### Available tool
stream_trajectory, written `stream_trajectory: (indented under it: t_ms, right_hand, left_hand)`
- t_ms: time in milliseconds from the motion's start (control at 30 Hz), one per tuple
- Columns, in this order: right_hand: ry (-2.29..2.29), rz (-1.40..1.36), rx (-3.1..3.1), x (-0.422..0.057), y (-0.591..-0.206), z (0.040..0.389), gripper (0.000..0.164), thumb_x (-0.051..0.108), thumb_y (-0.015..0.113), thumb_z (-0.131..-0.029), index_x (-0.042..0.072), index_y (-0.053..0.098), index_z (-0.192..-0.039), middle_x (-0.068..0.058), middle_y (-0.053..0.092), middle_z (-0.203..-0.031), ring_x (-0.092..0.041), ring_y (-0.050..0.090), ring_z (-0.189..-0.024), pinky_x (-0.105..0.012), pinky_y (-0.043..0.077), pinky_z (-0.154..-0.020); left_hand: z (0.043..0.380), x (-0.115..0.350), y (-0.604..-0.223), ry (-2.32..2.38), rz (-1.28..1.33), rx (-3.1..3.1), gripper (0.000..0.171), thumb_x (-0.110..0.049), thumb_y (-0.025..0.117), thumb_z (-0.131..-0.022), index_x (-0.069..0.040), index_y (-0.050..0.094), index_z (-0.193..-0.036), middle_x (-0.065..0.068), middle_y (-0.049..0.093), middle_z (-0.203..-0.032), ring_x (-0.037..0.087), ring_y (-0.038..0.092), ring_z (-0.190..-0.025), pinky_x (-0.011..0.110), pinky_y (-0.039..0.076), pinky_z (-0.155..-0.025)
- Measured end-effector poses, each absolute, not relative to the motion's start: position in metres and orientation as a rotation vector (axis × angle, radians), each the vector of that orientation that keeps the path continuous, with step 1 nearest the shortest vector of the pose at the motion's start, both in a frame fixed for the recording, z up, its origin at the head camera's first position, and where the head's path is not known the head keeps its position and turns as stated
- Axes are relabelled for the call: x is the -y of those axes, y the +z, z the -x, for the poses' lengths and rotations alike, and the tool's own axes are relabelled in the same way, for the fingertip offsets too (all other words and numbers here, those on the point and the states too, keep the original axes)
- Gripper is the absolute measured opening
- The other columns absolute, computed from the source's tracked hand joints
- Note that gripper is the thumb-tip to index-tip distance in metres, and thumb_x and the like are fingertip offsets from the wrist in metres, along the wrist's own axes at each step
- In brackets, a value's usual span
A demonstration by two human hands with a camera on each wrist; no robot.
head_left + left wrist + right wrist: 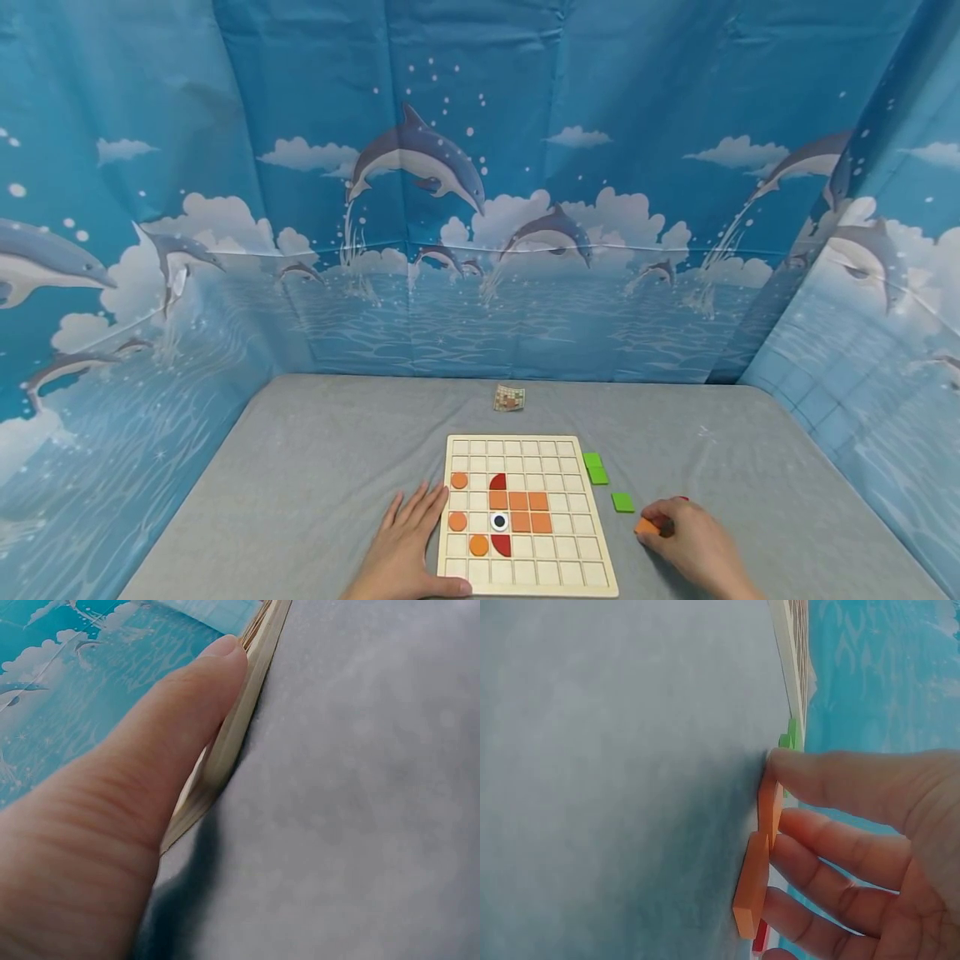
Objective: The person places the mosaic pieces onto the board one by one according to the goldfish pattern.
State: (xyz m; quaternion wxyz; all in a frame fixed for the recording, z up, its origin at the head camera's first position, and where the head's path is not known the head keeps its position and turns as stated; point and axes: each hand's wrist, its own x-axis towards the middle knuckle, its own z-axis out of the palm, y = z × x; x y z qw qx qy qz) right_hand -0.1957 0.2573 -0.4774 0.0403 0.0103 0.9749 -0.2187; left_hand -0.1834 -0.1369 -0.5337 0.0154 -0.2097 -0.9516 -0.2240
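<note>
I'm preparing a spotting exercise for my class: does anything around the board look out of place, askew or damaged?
One small thing: the little card beyond the board appears wavy rather than flat. Nothing looks spilled or broken.

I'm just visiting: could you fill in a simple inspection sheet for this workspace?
Surface: grey cloth.
Job's things: wooden grid board holding five orange squares, three orange discs, two red quarter-circles and an eye disc; three green squares and a partly hidden red piece to its right.
Clutter: small printed card beyond the board.
Grips (a person's hands): left grip rests along the board's left edge, thumb on the near corner; right grip pinches an orange piece, with a second orange piece close by.
Cables: nothing seen.
Surroundings: blue dolphin-print curtain behind and on both sides.
</note>
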Motion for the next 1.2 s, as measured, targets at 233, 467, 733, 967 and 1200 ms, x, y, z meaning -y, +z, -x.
stream_trajectory:
  t_ms: [233, 467, 733, 967, 1200]
  right_hand:
    - [-0.647, -0.035, -2.972, -0.256, -0.475, 0.195, 0.017, 0.023, 0.082, -0.074, 0.015, 0.069, -0.081, 0.004, 0.055, -0.074, -0.012, 0.050, -0.064, -0.034, 0.045, -0.058]
    - [-0.655, 0.004, -3.019, -0.254, -0.477, 0.193, 0.022, 0.018, 0.082, -0.072, 0.018, 0.061, -0.076, 0.004, 0.051, -0.066, -0.015, 0.045, -0.058, -0.032, 0.038, -0.053]
    - [-0.733, 0.091, -3.084, -0.252, -0.475, 0.191, 0.023, 0.018, 0.083, -0.071, 0.020, 0.060, -0.073, 0.007, 0.051, -0.063, -0.013, 0.045, -0.056, -0.031, 0.037, -0.052]
    - [-0.884, 0.000, -3.024, -0.241, -0.476, 0.189, 0.019, 0.020, 0.083, -0.072, 0.019, 0.065, -0.075, 0.008, 0.054, -0.065, -0.012, 0.046, -0.059, -0.027, 0.038, -0.052]
    - [-1.076, -0.028, -2.898, -0.223, -0.474, 0.184, 0.019, 0.019, 0.083, -0.072, 0.016, 0.065, -0.075, 0.005, 0.055, -0.064, -0.014, 0.048, -0.059, -0.024, 0.040, -0.051]
  left_hand:
    - [0.184, 0.138, -0.535, -0.705, 0.650, 2.949, 0.124, -0.086, 0.057, -0.059, -0.010, 0.025, -0.151, 0.004, 0.027, -0.154, 0.026, 0.015, -0.142, 0.052, 0.005, -0.108]
    - [0.184, 0.137, -0.536, -0.707, 0.647, 2.969, 0.124, -0.087, 0.057, -0.059, -0.011, 0.025, -0.152, 0.003, 0.026, -0.154, 0.025, 0.015, -0.142, 0.052, 0.005, -0.109]
    - [0.184, 0.137, -0.534, -0.686, 0.654, 2.954, 0.124, -0.087, 0.056, -0.060, -0.010, 0.025, -0.152, 0.003, 0.027, -0.154, 0.025, 0.014, -0.142, 0.052, 0.004, -0.109]
    - [0.183, 0.136, -0.531, -0.691, 0.640, 2.970, 0.124, -0.087, 0.055, -0.060, -0.010, 0.025, -0.152, 0.002, 0.026, -0.154, 0.025, 0.014, -0.142, 0.052, 0.005, -0.109]
    - [0.182, 0.136, -0.529, -0.701, 0.643, 2.974, 0.123, -0.086, 0.056, -0.061, -0.010, 0.025, -0.152, 0.003, 0.026, -0.154, 0.025, 0.014, -0.142, 0.052, 0.004, -0.109]
